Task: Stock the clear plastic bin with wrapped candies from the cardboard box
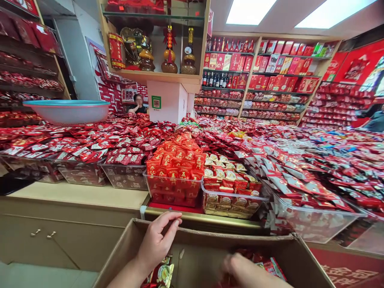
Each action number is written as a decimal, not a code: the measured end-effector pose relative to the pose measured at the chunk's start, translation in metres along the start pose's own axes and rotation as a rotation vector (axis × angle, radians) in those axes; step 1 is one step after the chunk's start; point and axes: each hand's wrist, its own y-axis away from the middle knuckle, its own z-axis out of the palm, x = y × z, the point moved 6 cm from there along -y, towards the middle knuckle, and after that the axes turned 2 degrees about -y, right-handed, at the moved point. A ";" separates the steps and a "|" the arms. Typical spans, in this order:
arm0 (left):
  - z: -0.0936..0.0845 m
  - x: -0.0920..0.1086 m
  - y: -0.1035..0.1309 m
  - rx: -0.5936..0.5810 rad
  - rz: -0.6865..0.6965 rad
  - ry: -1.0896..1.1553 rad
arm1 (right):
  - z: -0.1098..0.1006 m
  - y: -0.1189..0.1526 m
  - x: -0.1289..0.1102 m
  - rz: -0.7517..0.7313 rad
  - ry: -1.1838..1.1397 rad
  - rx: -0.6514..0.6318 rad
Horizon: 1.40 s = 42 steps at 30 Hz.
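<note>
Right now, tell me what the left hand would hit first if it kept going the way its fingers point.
The left hand already curls over the far rim of the cardboard box; beyond that, probably the clear bin of red packets, though depth is unclear.

Item: the person's own body, as seen from the head camera.

Left hand (157,240): bare, no glove, no ring or watch visible; short, unpainted nails on the fingers that show. Left forearm: bare to the frame's lower edge, no sleeve in view.

Right hand (240,270): bare, blurred, details of fingers and nails not readable. Right forearm: bare, no sleeve or wristband visible.
</note>
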 end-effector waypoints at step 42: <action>0.072 0.026 0.037 -0.394 -0.657 0.866 | -0.024 0.010 -0.067 -0.511 0.537 0.379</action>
